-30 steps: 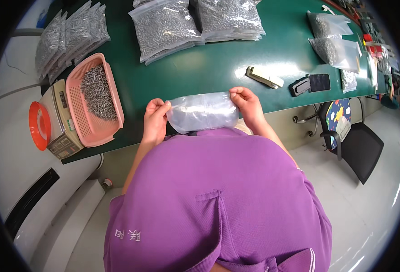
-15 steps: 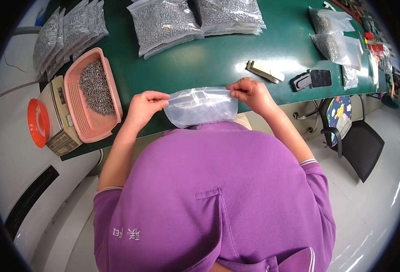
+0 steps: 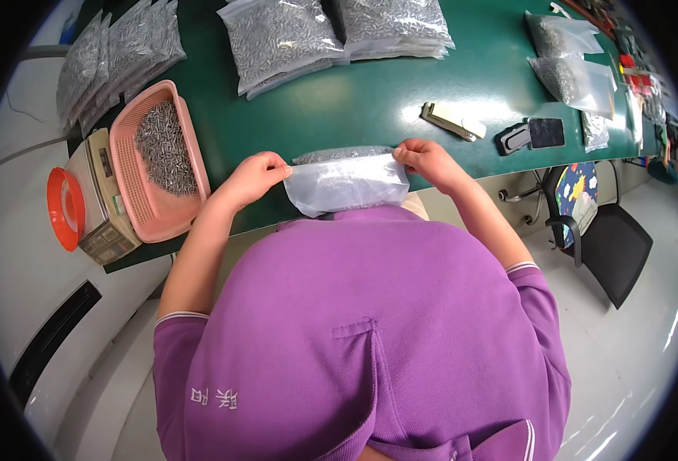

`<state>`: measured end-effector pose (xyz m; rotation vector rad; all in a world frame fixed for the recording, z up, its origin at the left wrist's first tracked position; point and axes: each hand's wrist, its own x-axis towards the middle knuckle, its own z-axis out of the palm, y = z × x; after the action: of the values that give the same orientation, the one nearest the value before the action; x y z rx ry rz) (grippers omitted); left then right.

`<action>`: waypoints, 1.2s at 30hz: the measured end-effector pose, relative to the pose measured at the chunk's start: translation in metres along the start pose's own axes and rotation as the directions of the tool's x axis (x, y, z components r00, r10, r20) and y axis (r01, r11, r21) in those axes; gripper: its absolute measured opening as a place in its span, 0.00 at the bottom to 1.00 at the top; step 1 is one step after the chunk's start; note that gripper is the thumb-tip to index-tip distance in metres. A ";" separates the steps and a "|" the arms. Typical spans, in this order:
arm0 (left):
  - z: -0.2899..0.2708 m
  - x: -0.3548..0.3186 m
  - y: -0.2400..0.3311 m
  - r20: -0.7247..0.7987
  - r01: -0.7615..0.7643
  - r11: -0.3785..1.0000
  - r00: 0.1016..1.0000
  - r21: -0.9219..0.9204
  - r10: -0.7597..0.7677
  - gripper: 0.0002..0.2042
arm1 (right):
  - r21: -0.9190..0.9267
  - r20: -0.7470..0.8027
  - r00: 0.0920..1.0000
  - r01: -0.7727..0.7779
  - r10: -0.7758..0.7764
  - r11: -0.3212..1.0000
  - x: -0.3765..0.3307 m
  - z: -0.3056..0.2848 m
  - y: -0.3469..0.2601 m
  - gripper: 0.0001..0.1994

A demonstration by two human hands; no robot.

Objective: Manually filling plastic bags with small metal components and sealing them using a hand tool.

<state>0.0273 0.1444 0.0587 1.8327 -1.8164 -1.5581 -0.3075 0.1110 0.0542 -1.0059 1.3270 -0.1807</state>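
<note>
Between my hands a clear plastic bag [image 3: 345,186] is stretched at the table's near edge, close to my body. My left hand [image 3: 256,180] pinches its left upper corner, thumb against fingers. The right upper corner sits in the closed fingers of my right hand [image 3: 433,163]. Grey metal pieces show through the plastic along the bag's far side. Left of my left hand stands a pink plastic basket [image 3: 124,165] holding a heap of small metal pins [image 3: 166,150].
Filled bags [image 3: 284,42] lie stacked along the far side of the green table [image 3: 339,104]. A stapler [image 3: 453,121] and a phone [image 3: 545,132] rest to the right. At far left is a scale [image 3: 97,196] with a red-orange tray [image 3: 65,209]; an office chair [image 3: 611,246] stands at right.
The bag's top edge has been drawn toward me, and its metal-filled far part now shows beyond it. Both hands have shifted slightly and still pinch the corners.
</note>
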 end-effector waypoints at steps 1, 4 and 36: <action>0.000 0.003 -0.005 0.144 0.198 0.931 0.977 -0.306 -0.160 0.10 | 0.000 0.000 1.000 0.002 -0.002 1.000 0.003 -0.001 0.003 0.10; 0.007 0.002 -0.011 0.356 0.439 0.624 0.897 -0.646 -0.262 0.09 | 0.181 0.137 0.976 -0.194 0.171 0.964 0.009 -0.005 0.014 0.08; 0.021 -0.034 -0.002 -0.037 0.009 0.565 0.997 -0.825 -0.069 0.09 | -0.543 -0.162 0.740 0.485 -0.652 0.685 -0.028 0.023 0.002 0.05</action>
<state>0.0227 0.1840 0.0660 1.3925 -0.7159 -1.8625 -0.2970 0.1414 0.0711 -1.8866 1.3490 -0.5637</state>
